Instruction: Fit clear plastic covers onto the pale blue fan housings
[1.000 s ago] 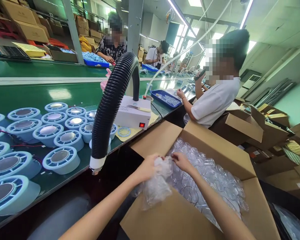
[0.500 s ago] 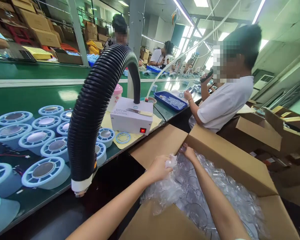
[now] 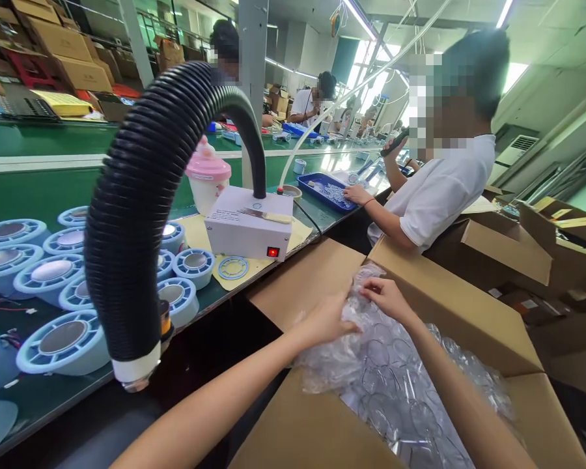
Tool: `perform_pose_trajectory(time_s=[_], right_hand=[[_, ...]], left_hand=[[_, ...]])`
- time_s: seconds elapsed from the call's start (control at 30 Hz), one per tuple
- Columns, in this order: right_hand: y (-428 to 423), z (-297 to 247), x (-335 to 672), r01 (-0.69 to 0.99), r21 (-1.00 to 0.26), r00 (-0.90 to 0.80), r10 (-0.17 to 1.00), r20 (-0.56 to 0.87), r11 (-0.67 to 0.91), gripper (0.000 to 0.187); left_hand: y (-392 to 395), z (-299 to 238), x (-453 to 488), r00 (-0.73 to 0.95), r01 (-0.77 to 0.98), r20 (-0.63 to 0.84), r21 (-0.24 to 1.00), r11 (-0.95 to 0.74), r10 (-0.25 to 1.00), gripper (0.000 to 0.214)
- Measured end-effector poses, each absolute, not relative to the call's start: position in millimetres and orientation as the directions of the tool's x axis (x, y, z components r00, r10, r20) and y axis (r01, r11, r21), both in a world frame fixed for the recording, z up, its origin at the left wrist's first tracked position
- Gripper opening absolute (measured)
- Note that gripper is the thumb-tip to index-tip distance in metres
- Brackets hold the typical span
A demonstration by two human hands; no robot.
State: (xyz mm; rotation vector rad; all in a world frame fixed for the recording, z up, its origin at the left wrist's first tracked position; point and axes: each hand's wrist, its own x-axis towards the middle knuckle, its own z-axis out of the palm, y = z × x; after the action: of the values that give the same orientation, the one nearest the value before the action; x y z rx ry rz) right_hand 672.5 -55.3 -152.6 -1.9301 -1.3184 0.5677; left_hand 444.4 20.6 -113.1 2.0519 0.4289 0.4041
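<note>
Both my hands reach into an open cardboard box (image 3: 449,312) lined with a clear plastic bag (image 3: 342,358) full of clear round plastic parts (image 3: 400,397). My left hand (image 3: 328,320) lies on the bag's bunched edge at the box's near left rim, its fingers stretched forward into the plastic. My right hand (image 3: 387,296) sits a little farther in, fingers curled and pinching the bag's film near the box's far wall.
A black ribbed hose (image 3: 141,195) arches from a white unit (image 3: 249,228) on the green bench (image 3: 49,189). Several blue round parts (image 3: 53,332) lie at left. A person in a white shirt (image 3: 439,189) works beside a blue tray (image 3: 329,190). Cardboard boxes (image 3: 508,260) stand at right.
My left hand has let go of the bunched bag edge it pinched and now reaches flat into the plastic. My right hand has drawn back from the far wall, gripping film. The view shifted right.
</note>
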Motion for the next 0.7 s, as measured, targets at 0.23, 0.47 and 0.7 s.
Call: perform_pose_trajectory(time_s=[0.23,0.47,0.7], right_hand=[[-63.5,-145.2,694.3,0.550,-0.805,0.429,0.902,0.044,-0.222,0.030],[-59.0,-192.5,706.7,0.558,-0.702,0.623,0.782,0.003,-0.442,0.026],[-63.6,-183.1,701.2,0.606,-0.687,0.585,0.810,0.041,-0.402,0.023]], left_hand=[[16.6,-106.7,466.1,0.827,0.184,0.125,0.862,-0.473,0.548,0.013],[24.8,-100.0,446.3,0.797,0.161,0.211,0.830,-0.534,0.567,0.011],[21.4,-111.8,455.2,0.840,0.134,0.189,0.836,-0.532,0.509,0.036]])
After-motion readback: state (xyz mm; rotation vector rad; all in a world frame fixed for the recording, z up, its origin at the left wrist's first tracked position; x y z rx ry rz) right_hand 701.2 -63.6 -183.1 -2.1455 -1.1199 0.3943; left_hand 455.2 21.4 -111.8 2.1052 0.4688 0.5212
